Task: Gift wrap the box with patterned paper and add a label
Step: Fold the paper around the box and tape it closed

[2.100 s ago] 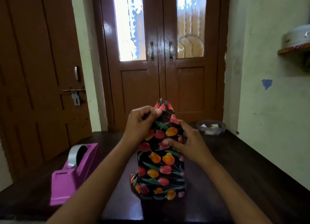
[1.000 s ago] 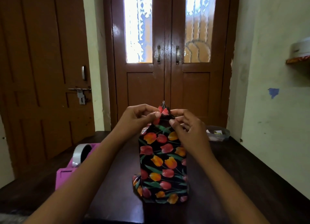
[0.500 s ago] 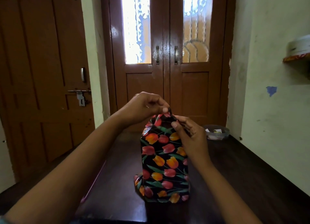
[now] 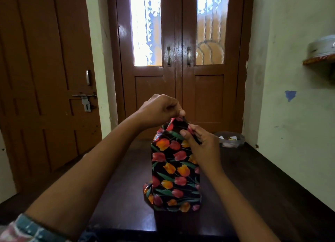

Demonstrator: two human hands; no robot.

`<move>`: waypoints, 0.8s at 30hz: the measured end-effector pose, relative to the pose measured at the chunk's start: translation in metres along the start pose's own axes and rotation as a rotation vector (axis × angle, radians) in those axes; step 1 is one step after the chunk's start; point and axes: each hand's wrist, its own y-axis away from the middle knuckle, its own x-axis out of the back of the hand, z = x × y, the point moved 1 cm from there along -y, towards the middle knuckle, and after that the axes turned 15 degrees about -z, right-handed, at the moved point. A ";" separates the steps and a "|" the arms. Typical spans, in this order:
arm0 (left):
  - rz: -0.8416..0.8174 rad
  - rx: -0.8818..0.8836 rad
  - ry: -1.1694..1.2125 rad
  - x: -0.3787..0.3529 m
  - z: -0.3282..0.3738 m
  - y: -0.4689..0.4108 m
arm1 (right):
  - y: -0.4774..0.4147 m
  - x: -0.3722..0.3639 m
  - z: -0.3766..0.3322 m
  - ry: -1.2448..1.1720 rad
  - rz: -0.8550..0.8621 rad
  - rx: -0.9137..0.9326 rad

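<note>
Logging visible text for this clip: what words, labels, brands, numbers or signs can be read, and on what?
None can be read.
wrapped box: tulip print only, no words or label showing.
clear container: white slips inside, too small to tell if anything is written on them.

1 box (image 4: pixel 175 169), 2 hands — L hand (image 4: pixel 159 108), R hand (image 4: pixel 204 149) — 1 tub (image 4: pixel 233 139)
</note>
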 end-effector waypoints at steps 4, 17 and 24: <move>0.021 0.027 -0.114 -0.006 0.002 0.000 | -0.003 0.002 0.003 0.007 -0.013 -0.013; 0.059 -0.068 0.450 -0.013 -0.014 0.029 | -0.010 0.008 -0.005 -0.010 -0.146 -0.055; 0.173 0.040 0.481 -0.005 -0.004 0.025 | 0.001 0.005 0.008 0.058 -0.120 -0.002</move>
